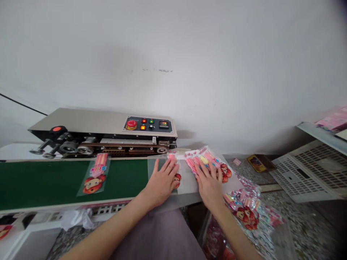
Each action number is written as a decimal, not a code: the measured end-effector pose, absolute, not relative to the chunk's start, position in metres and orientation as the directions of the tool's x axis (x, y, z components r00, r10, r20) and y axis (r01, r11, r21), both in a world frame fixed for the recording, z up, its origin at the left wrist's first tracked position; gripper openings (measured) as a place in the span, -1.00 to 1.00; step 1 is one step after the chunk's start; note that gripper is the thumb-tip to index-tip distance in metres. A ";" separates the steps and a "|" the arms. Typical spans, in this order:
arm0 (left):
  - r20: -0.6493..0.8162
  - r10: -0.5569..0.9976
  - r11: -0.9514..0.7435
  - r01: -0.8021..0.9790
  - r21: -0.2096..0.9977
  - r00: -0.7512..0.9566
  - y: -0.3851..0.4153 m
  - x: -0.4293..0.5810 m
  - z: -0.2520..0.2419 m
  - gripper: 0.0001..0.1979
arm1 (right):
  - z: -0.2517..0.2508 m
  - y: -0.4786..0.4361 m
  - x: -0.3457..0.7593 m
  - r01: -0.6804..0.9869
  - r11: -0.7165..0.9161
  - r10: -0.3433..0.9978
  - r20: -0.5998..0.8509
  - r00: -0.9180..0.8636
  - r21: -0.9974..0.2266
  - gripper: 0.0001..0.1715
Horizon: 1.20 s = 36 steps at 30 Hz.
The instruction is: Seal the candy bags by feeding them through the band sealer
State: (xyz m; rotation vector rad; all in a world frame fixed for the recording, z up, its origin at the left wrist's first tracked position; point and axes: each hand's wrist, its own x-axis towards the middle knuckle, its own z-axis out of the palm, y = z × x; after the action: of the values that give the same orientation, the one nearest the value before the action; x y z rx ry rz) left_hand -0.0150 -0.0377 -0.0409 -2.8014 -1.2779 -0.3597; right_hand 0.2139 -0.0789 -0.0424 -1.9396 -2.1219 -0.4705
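Observation:
My left hand (pixel 162 182) lies flat with fingers spread on a clear plastic packet (pixel 177 179) at the right end of the green conveyor belt (pixel 124 178). The packet has pink strips and a red-haired cartoon head, partly hidden under my fingers. On the white plate (pixel 187 180) to its right, my right hand (pixel 210 185) rests, fingers apart, on a fanned pile of similar packets (pixel 225 172). Another packet (pixel 94 175) lies alone, slightly tilted, farther left on the belt.
Behind the belt stands a band sealing machine (pixel 89 121) with rollers and a lit control panel (pixel 149 124). Many bagged packets (pixel 248 213) are heaped below right. A white plastic crate (pixel 300 175) and a small box (pixel 258 163) lie farther right. White plastic (pixel 78 218) hangs below the belt.

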 end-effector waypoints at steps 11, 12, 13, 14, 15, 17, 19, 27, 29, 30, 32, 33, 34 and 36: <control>0.236 0.839 -0.504 0.864 -0.003 0.491 -0.044 -0.078 -0.024 -0.46 | -0.016 -0.067 0.142 0.996 0.062 0.932 0.362 -0.033 -0.067 -0.54; 0.236 0.844 -0.498 0.867 0.011 0.482 -0.047 -0.078 -0.019 -0.46 | -0.015 -0.067 0.153 0.996 0.062 0.926 0.375 -0.036 -0.056 -0.54; 0.231 0.844 -0.503 0.863 0.031 0.484 -0.051 -0.076 -0.015 -0.46 | -0.016 -0.068 0.166 0.997 0.061 0.919 0.392 -0.040 -0.042 -0.54; 0.222 0.838 -0.521 0.852 0.052 0.499 -0.054 -0.071 -0.010 -0.45 | -0.018 -0.069 0.178 0.998 0.062 0.913 0.405 -0.047 -0.023 -0.54; 0.212 0.823 -0.551 0.831 0.072 0.527 -0.057 -0.063 -0.007 -0.45 | -0.022 -0.069 0.190 0.998 0.062 0.910 0.410 -0.056 -0.001 -0.53; 0.203 0.775 -0.624 0.775 0.098 0.598 -0.059 -0.043 -0.007 -0.45 | -0.032 -0.070 0.206 0.997 0.064 0.913 0.401 -0.079 0.052 -0.51; 0.206 0.734 -0.674 0.732 0.103 0.647 -0.056 -0.023 -0.013 -0.45 | -0.042 -0.071 0.211 0.993 0.062 0.916 0.390 -0.095 0.096 -0.49; 0.255 0.734 -0.658 0.752 0.035 0.630 -0.043 -0.017 -0.042 -0.47 | -0.032 -0.072 0.164 0.999 0.011 0.932 0.362 -0.026 0.044 -0.46; 0.251 0.748 -0.640 0.768 0.029 0.615 -0.044 -0.029 -0.041 -0.47 | -0.025 -0.069 0.144 1.000 0.011 0.946 0.323 -0.012 0.004 -0.44; 0.240 0.757 -0.631 0.775 0.027 0.608 -0.044 -0.036 -0.040 -0.47 | -0.022 -0.067 0.134 1.000 0.014 0.953 0.303 -0.008 -0.016 -0.43; 0.207 0.779 -0.608 0.794 0.020 0.592 -0.044 -0.052 -0.038 -0.46 | -0.018 -0.065 0.117 0.998 0.023 0.963 0.271 -0.006 -0.059 -0.42; 0.190 0.791 -0.594 0.804 0.013 0.581 -0.044 -0.059 -0.036 -0.46 | -0.015 -0.064 0.113 0.996 0.034 0.966 0.259 -0.012 -0.083 -0.41; 0.177 0.805 -0.576 0.817 0.005 0.566 -0.043 -0.066 -0.033 -0.46 | -0.013 -0.064 0.113 0.993 0.050 0.967 0.253 -0.021 -0.107 -0.42; 0.172 0.836 -0.528 0.849 -0.010 0.521 -0.042 -0.074 -0.025 -0.46 | -0.008 -0.063 0.128 0.987 0.081 0.963 0.267 -0.042 -0.138 -0.47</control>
State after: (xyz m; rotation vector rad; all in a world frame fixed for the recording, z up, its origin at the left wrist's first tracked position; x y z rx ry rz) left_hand -0.0742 -0.0417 -0.0249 -2.6583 -1.4763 -0.2227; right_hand 0.1275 -0.0634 -0.0084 -1.9474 -2.0747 -0.1191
